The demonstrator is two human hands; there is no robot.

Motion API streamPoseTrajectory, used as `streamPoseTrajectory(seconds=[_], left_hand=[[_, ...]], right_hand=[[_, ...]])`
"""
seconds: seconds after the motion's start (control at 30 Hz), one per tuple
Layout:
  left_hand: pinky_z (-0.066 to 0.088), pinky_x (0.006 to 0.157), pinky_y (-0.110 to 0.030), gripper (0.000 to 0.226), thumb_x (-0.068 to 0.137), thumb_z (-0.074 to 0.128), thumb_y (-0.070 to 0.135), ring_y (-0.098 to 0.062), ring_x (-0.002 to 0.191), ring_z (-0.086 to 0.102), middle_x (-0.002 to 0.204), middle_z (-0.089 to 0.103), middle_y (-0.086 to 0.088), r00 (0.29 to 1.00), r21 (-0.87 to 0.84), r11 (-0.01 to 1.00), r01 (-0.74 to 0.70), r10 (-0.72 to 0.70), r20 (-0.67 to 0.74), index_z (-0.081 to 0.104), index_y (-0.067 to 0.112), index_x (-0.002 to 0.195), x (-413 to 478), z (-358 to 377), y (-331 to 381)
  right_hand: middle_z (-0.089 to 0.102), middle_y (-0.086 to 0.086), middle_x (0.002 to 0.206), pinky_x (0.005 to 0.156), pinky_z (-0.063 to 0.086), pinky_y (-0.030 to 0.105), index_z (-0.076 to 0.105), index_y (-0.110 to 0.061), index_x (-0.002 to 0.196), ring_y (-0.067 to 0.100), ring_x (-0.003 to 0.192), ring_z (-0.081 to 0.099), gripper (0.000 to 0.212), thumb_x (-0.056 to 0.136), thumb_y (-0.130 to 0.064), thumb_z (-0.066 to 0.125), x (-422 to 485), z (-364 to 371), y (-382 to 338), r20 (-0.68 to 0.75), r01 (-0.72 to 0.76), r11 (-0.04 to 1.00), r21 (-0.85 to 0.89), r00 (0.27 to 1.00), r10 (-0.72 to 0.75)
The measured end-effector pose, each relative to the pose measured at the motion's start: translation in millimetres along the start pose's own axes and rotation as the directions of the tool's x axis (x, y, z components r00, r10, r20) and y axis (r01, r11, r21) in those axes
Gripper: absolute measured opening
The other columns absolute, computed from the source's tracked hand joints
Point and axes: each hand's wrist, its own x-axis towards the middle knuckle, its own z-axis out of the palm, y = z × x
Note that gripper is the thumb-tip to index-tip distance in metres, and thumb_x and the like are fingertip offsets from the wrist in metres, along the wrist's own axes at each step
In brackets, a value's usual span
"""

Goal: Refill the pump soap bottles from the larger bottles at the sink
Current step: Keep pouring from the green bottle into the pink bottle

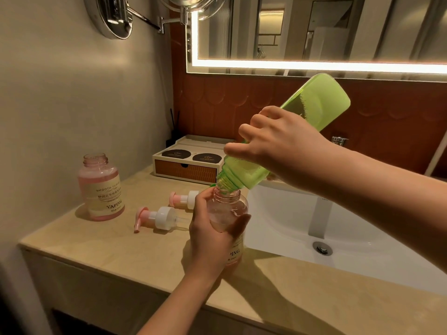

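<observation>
Pink bottle (228, 213) is where it could all go wrong. My left hand (208, 238) has thumb and fingers curled round its body at the counter (121, 250) edge, just beside the sink (362, 238). I cannot tell whether its base rests on the counter or is lifted. My right hand (273, 141) is wrapped round the green bottle (314, 102) near its shoulder, base tipped up high, its mouth touching the pink bottle's open neck.

The two mouths look close in width, and the green one seems to sit slightly off to one side. If either wrist drifts, I expect soap to run down the outside and over my left fingers, and a slick grip could let the bottle slip.

The green bottle looks frothy inside, so I judge it may glug and surge rather than flow evenly.

My left hand hides much of the pink bottle's wall, so I could miss the level and overfill.

Two pumps (157, 217) lie on the counter just left of my hand, within reach of any drips. A second bottle (101, 189) stands open, well apart to the left.
</observation>
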Motion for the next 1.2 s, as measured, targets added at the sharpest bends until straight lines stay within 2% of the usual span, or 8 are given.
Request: streamPoseTrajectory(seconds=[0.17, 0.3, 0.4, 0.53, 0.87, 1.0, 1.1, 1.2], left_hand=[[0.043, 0.071, -0.002, 0.071, 0.054, 0.063, 0.062, 0.012, 0.103, 0.052, 0.109, 0.053, 0.024, 1.0, -0.011, 1.0, 0.027, -0.027, 0.009, 0.036, 0.041, 0.116, 0, 0, 2], [0.047, 0.082, -0.023, 0.089, 0.049, 0.053, 0.076, -0.008, 0.109, 0.054, 0.111, 0.054, 0.018, 0.999, -0.059, 0.997, 0.039, -0.038, 0.005, 0.038, 0.031, 0.124, -3, 2, 7], [0.047, 0.086, -0.03, 0.108, 0.04, 0.046, 0.092, -0.011, 0.108, 0.054, 0.111, 0.055, 0.013, 0.998, -0.084, 0.994, 0.065, -0.065, 0.003, 0.038, 0.027, 0.125, -4, 1, 14], [0.049, 0.091, -0.038, 0.123, 0.028, 0.042, 0.099, -0.017, 0.109, 0.055, 0.113, 0.058, 0.003, 0.993, -0.118, 0.986, 0.116, -0.117, 0.001, 0.041, 0.023, 0.125, -4, 2, 23], [0.047, 0.096, -0.045, 0.124, 0.024, 0.037, 0.101, -0.019, 0.112, 0.053, 0.116, 0.057, 0.003, 0.989, -0.101, 0.984, 0.145, -0.145, 0.01, 0.04, 0.027, 0.124, -6, 0, 27], [0.049, 0.089, -0.033, 0.114, 0.032, 0.044, 0.097, -0.013, 0.109, 0.054, 0.113, 0.056, 0.009, 0.991, -0.082, 0.988, 0.131, -0.131, 0.014, 0.04, 0.03, 0.123, -6, 0, 20], [0.046, 0.076, -0.009, 0.069, 0.053, 0.065, 0.066, 0.004, 0.104, 0.054, 0.108, 0.053, 0.025, 0.999, 0.007, 0.999, 0.054, -0.054, 0.0, 0.039, 0.042, 0.112, -4, 0, 11], [0.041, 0.074, 0.0, 0.057, 0.06, 0.07, 0.045, 0.016, 0.1, 0.051, 0.107, 0.051, 0.027, 1.0, 0.022, 1.0, 0.008, -0.007, -0.014, 0.04, 0.04, 0.108, -2, -1, 4]], right_hand=[[0.047, 0.015, 0.123, 0.1, 0.037, 0.042, 0.024, -0.02, 0.135, 0.034, 0.113, 0.048, 0.06, 0.088, -0.027, 0.06, 3, -2, -2, -0.001, 0.008, 0.999, -0.038, 1.0, -0.008], [0.046, 0.017, 0.125, 0.102, 0.036, 0.043, 0.026, -0.017, 0.134, 0.035, 0.116, 0.047, 0.057, 0.088, -0.024, 0.059, 7, -6, -1, 0.01, 0.041, 0.997, -0.066, 0.999, -0.04], [0.044, 0.018, 0.129, 0.104, 0.035, 0.043, 0.024, -0.016, 0.135, 0.036, 0.119, 0.044, 0.058, 0.088, -0.023, 0.058, 8, -9, 0, 0.023, 0.056, 0.995, -0.087, 0.998, -0.055], [0.045, 0.018, 0.127, 0.103, 0.036, 0.042, 0.025, -0.015, 0.133, 0.035, 0.117, 0.045, 0.055, 0.089, -0.023, 0.057, 7, -10, -1, 0.021, 0.066, 0.993, -0.099, 0.998, -0.064], [0.043, 0.02, 0.129, 0.105, 0.035, 0.043, 0.025, -0.013, 0.134, 0.037, 0.12, 0.043, 0.058, 0.088, -0.02, 0.059, 8, -12, -1, 0.02, 0.093, 0.99, -0.109, 0.996, -0.092], [0.044, 0.019, 0.128, 0.105, 0.036, 0.043, 0.024, -0.014, 0.134, 0.035, 0.118, 0.044, 0.057, 0.089, -0.022, 0.057, 7, -9, -1, -0.006, 0.093, 0.993, -0.072, 0.996, -0.094], [0.045, 0.015, 0.127, 0.103, 0.036, 0.041, 0.024, -0.018, 0.135, 0.032, 0.115, 0.046, 0.058, 0.089, -0.024, 0.057, 2, 1, -1, -0.045, 0.048, 0.998, 0.027, 0.998, -0.047], [0.048, 0.011, 0.126, 0.099, 0.038, 0.039, 0.028, -0.021, 0.137, 0.029, 0.111, 0.048, 0.065, 0.084, -0.028, 0.065, -4, 15, 0, -0.071, -0.015, 0.991, 0.13, 0.997, 0.024]])
